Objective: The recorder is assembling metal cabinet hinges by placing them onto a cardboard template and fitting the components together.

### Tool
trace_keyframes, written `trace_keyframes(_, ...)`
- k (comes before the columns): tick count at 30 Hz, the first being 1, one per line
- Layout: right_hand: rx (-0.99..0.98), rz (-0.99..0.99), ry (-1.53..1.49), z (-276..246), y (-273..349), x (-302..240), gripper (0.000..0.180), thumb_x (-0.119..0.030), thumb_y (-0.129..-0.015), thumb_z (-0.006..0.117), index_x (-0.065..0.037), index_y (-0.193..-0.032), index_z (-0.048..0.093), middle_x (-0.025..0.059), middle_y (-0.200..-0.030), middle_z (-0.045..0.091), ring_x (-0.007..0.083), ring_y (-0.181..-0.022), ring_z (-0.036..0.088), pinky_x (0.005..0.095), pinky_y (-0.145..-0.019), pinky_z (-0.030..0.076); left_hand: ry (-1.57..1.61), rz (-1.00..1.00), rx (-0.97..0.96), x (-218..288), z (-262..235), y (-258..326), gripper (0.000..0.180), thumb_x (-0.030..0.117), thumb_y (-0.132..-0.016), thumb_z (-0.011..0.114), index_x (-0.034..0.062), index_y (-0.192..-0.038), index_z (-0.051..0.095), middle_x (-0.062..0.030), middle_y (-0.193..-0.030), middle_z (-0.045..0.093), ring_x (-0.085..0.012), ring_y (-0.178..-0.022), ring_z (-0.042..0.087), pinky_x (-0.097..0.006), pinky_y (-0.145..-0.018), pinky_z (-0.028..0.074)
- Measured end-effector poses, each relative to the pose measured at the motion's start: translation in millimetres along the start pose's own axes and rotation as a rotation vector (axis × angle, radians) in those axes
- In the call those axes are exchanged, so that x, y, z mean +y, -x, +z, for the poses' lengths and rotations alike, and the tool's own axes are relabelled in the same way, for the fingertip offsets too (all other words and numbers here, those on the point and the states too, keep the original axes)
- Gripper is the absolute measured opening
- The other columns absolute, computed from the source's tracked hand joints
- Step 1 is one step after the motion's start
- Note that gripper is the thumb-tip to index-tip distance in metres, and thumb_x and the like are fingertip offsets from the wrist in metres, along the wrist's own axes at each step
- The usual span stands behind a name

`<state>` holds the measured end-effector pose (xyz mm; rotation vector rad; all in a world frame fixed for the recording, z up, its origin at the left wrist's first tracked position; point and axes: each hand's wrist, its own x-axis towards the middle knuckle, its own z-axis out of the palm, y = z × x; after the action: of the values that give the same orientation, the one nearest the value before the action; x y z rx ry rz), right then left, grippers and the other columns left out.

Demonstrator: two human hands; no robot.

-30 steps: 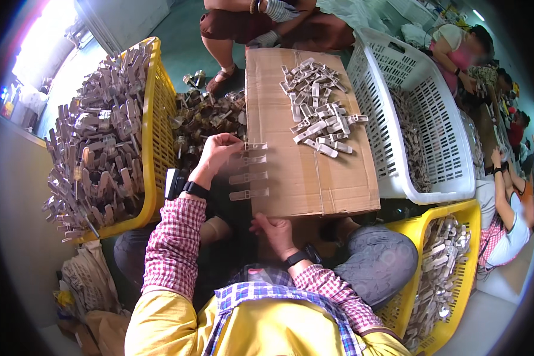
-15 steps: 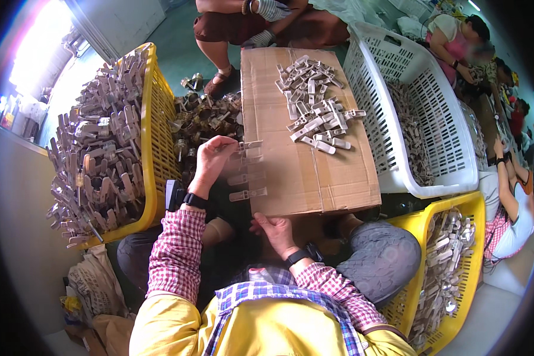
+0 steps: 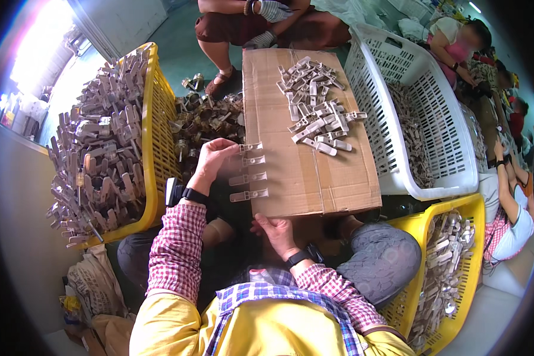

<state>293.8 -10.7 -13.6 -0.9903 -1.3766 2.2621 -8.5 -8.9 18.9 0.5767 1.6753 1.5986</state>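
Observation:
My left hand (image 3: 215,158) is at the left edge of a cardboard sheet (image 3: 285,184). Its thumb and fingertips are pinched on the outer end of a grey clip (image 3: 252,146), the farthest in a short column. Below that one, several more grey clips (image 3: 249,178) lie across the same edge, their outer ends jutting past it. At the near left corner of the cardboard is my right hand (image 3: 277,234), fingers curled and thumb pressed in; what it holds, if anything, is hidden. A loose pile of grey clips (image 3: 317,115) lies on the far right part of the cardboard.
On the left stands a yellow crate (image 3: 154,130) heaped with clip-like parts; beside it, brownish metal parts (image 3: 210,121) cover the floor. A white crate (image 3: 377,113) and another yellow crate (image 3: 477,237) hold parts on the right. A gloved person (image 3: 273,12) sits across the cardboard.
Both hands stay nearly where they were, the left still at the farthest clip. The view has shifted very slightly. At the far right, a person in pink has moved a hand and their head.

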Motion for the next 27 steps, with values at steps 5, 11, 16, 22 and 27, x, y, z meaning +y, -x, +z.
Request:
trace_keyframes(5,-0.002,0.010,0.003,1,0,0,0.043,-0.042,-0.098,0.079,0.001,-0.094,0.082,0.0089,-0.084,0.080,0.0110,-0.075,0.073,0.0255,-0.069,0.056,-0.087,0.003,-0.008,-5,-4,-6,0.015,0.013,-0.092,0.082,0.0010,-0.101,0.079,-0.0015,-0.088,0.078,-0.0052,-0.072,0.067,-0.022,-0.066,0.053)
trace_keyframes(11,-0.017,0.026,-0.057,-3,-2,7,0.039,-0.038,-0.099,0.079,0.000,-0.095,0.082,0.0083,-0.085,0.080,0.0103,-0.076,0.073,0.0254,-0.070,0.055,-0.327,0.156,0.067,3,0,-3,0.020,0.013,-0.088,0.082,0.0023,-0.105,0.079,-0.0037,-0.095,0.079,-0.0093,-0.077,0.068,-0.026,-0.071,0.054)
trace_keyframes(16,-0.031,0.045,-0.114,-5,-5,17,0.036,-0.037,-0.100,0.078,-0.002,-0.095,0.081,0.0066,-0.085,0.079,0.0102,-0.077,0.073,0.0252,-0.071,0.056,-0.705,0.670,0.178,53,63,-12,0.022,0.011,-0.088,0.079,0.0060,-0.109,0.075,-0.0073,-0.097,0.072,-0.0221,-0.088,0.070,-0.035,-0.080,0.057)
trace_keyframes(22,-0.045,-0.014,-0.075,-3,-3,8,0.035,-0.037,-0.101,0.077,-0.002,-0.095,0.081,0.0052,-0.085,0.079,0.0102,-0.076,0.073,0.0254,-0.071,0.056,-1.064,0.686,-0.074,67,209,-41,0.027,0.019,-0.089,0.072,0.0096,-0.114,0.069,-0.0127,-0.102,0.073,-0.0331,-0.097,0.072,-0.045,-0.085,0.058)
trace_keyframes(27,-0.057,-0.101,-0.007,-4,-2,16,0.036,-0.037,-0.101,0.076,-0.002,-0.096,0.082,0.0053,-0.085,0.080,0.0104,-0.075,0.072,0.0256,-0.068,0.056,-1.275,0.576,-0.153,60,237,-73,0.029,0.019,-0.090,0.070,0.0107,-0.118,0.067,-0.0152,-0.104,0.075,-0.0356,-0.097,0.074,-0.048,-0.084,0.059)
